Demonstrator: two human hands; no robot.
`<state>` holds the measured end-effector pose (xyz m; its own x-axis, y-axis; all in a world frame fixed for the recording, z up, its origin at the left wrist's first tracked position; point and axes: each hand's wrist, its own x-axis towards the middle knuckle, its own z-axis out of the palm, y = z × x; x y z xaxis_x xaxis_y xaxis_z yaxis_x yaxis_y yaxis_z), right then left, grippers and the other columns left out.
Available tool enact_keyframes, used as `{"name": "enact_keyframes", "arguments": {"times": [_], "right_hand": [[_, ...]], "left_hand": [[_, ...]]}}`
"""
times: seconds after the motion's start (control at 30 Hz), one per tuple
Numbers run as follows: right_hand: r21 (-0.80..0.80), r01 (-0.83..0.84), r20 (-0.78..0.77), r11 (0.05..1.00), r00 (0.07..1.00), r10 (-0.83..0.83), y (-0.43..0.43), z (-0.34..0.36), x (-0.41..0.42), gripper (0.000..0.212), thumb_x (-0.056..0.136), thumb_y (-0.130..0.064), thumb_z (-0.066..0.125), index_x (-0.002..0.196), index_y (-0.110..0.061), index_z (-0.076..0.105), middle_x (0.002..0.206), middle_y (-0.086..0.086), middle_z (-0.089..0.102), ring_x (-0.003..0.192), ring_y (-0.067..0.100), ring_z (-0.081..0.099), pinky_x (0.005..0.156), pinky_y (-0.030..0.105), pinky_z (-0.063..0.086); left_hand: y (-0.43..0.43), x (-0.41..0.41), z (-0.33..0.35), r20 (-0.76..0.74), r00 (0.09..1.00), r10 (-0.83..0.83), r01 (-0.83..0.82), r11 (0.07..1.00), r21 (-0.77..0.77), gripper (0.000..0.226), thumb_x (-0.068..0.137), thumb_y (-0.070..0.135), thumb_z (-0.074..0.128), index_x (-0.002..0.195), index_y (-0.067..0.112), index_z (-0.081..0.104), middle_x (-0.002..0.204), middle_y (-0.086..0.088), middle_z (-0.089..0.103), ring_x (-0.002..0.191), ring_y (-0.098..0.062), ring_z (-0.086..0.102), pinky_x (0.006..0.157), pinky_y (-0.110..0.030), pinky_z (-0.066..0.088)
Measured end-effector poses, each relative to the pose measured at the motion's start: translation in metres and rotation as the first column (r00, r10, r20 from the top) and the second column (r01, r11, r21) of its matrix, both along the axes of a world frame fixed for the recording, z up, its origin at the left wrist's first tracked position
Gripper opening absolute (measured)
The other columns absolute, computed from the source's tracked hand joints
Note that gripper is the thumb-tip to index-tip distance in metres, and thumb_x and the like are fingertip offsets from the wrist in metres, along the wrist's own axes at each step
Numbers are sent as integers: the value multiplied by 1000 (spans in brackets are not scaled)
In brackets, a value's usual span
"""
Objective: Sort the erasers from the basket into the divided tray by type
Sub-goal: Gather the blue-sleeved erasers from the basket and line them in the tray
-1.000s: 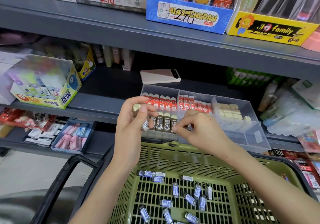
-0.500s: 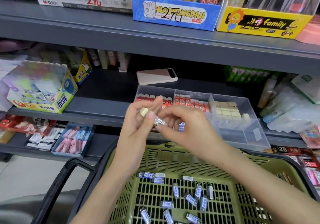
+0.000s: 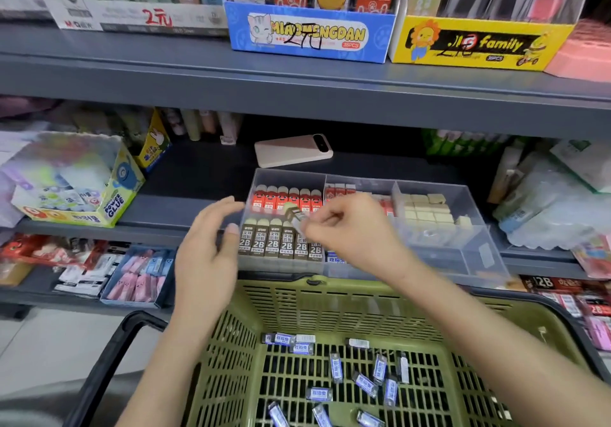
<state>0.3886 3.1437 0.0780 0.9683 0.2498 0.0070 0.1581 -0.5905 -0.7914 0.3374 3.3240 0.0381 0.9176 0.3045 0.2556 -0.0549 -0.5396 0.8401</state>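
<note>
right hand (image 3: 347,228) pinching brown eraser (image 3: 294,216) over tray (image 3: 476,244), left hand (image 3: 206,254) open

- divided tray (image 3: 456,254): clear, smooth plastic with faintly glossy walls.
- basket (image 3: 330,307) in front of the tray: olive plastic lattice, matt.
- loose erasers (image 3: 336,365) in the basket: shiny blue-and-white wrappers.
- 2B erasers (image 3: 287,241) in the tray's front-left compartment: brown printed paper sleeves, matt cream tips.
- cream blocks (image 3: 426,211) in the tray's right compartment: bare, matt.
- eraser (image 3: 292,215) pinched by the right hand (image 3: 353,231) over the tray: dark printed sleeve, matt cream tip.
- shelf (image 3: 297,89) above the tray: grey, smooth, matt, with a painted-metal look.
- phone (image 3: 291,153) behind the tray: smooth, satin pink back.
- display boxes (image 3: 310,36) above the tray: glossy printed card.
</note>
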Motion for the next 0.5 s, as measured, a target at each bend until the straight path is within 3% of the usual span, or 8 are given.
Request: {"name": "enact_keyframes", "arguments": {"times": [0.07,0.1,0.17,0.23,0.3,0.4,0.5], "right_hand": [[-12,-6,18,1000,1000,6,26,-5,-4,27,77,-16,69,57,0,64,51,5,62,61,-18,55,71,19,53],[-32,2,35,999,999,-1,38,-7,-6,30,77,-15,66,55,4,60,53,12,61,72,-12,62,76,28,54],[-123,32,101,992,995,-19,59,-9,-9,39,76,-17,63,44,-3,46,45,13,49,74,11,67,68,35,52],[-226,61,179,972,984,-20,74,-11,-11,47,78,-24,61,43,-15,32,42,1,33,53,14,52,55,28,38],[-308,84,212,948,977,-17,82,-15,-13,43,82,-36,58,50,-17,35,51,-2,38,54,17,45,56,27,28],[-389,112,261,914,965,-8,83,-19,-12,39,85,-50,52,62,-19,48,63,-2,50,65,19,50,57,26,28],[-363,52,241,931,970,40,78,-20,-12,38,87,-47,52,63,-18,57,61,-4,55,64,17,51,54,27,31]], "left_hand": [[7,-1,-1,-49,998,41,-49,980,-192,30,97,6,47,113,28,61,122,7,61,108,4,53,98,-20,40],[9,-2,-2,-56,997,54,-65,975,-213,28,97,9,48,111,28,63,117,9,62,102,8,54,91,-11,40],[11,-2,-3,-56,997,55,-65,978,-200,25,97,11,50,108,28,64,110,14,63,97,15,54,80,0,36],[12,-1,-4,-47,998,34,-42,982,-184,24,97,11,50,105,28,65,106,17,62,95,18,53,78,1,36],[12,0,-5,-41,999,2,-9,987,-160,24,96,9,50,103,26,66,103,18,63,95,17,53,79,1,36],[13,1,-6,-55,998,-44,33,982,-184,28,97,9,49,97,31,66,101,19,63,95,14,55,80,-3,39],[11,1,-5,-63,997,-46,31,977,-209,32,97,13,49,91,42,62,97,21,64,93,12,57,78,-7,41]]}}
